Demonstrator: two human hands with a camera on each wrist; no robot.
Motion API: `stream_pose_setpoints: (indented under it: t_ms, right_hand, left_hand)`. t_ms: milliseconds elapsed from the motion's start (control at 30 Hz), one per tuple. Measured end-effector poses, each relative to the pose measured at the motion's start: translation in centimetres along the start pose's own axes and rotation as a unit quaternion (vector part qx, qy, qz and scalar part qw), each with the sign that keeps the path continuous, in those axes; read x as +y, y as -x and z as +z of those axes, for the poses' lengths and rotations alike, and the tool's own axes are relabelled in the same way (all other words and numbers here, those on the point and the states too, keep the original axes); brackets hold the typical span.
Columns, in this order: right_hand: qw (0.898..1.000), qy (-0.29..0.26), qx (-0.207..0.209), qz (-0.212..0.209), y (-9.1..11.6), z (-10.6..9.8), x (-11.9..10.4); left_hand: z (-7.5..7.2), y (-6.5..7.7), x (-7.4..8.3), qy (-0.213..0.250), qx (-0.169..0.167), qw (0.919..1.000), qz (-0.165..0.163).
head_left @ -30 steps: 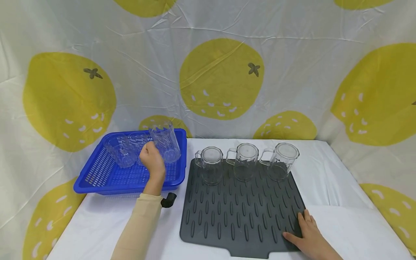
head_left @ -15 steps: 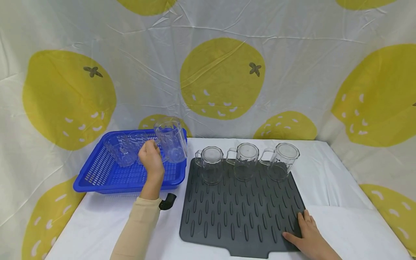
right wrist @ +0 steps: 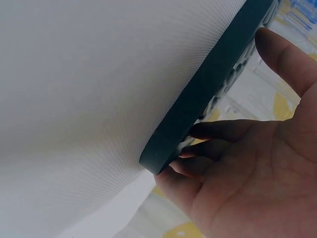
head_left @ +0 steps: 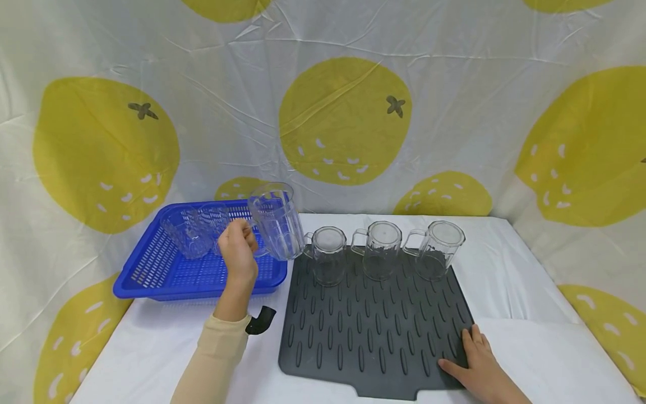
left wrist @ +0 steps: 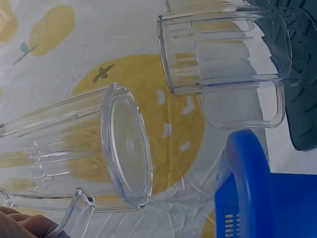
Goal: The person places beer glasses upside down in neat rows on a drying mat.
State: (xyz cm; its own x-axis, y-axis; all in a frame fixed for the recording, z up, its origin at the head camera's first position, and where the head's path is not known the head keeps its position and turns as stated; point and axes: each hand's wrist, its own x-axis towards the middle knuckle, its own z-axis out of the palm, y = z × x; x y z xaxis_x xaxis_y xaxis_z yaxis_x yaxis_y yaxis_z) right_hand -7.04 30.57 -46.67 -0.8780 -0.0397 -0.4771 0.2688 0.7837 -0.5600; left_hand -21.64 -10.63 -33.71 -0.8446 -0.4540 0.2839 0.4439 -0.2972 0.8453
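Glass mug (head_left: pixel 279 227) tilts beside the left hand (head_left: pixel 237 248) gripping its handle (left wrist: pixel 79 210), right hand (head_left: pixel 480 363) spread on mat (head_left: pixel 370 328).

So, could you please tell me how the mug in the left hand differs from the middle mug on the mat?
The held mug is in the left hand, while the middle mug stands on the mat. The held mug tilts with its mouth up; the middle mug has its base up. Both are clear mugs with handles.

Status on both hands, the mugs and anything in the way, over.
Left hand grips mug by handle. Right hand touches mat. Three mugs along mat's far edge; leftmost could obstruct.
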Motion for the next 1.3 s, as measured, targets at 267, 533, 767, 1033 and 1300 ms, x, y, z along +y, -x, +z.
stream_pose_setpoints:
  t_ms: [267,533,767,1033,1300]
  right_hand:
    - [1.0,0.006,0.001,0.0,0.1,-0.1,0.0]
    - [1.0,0.015,0.005,-0.004,0.1,-0.1,0.0]
    - [1.0,0.007,0.002,-0.006,0.1,0.0,0.0]
    - [1.0,0.005,0.002,-0.005,0.1,0.1,0.1]
    - [1.0,0.009,0.005,0.0,0.1,0.1,-0.1]
  left_hand:
    - [0.4,1.6,1.2,-0.006,-0.056,0.9983,-0.017]
    - [0.8,3.6,2.1,-0.011,-0.121,0.9925,-0.013]
    - [1.4,5.0,2.7,-0.017,-0.154,0.9874,-0.033]
    - [1.7,6.1,2.7,0.001,-0.198,0.9797,-0.029]
    - [2.2,7.3,2.2,0.003,-0.241,0.9702,-0.021]
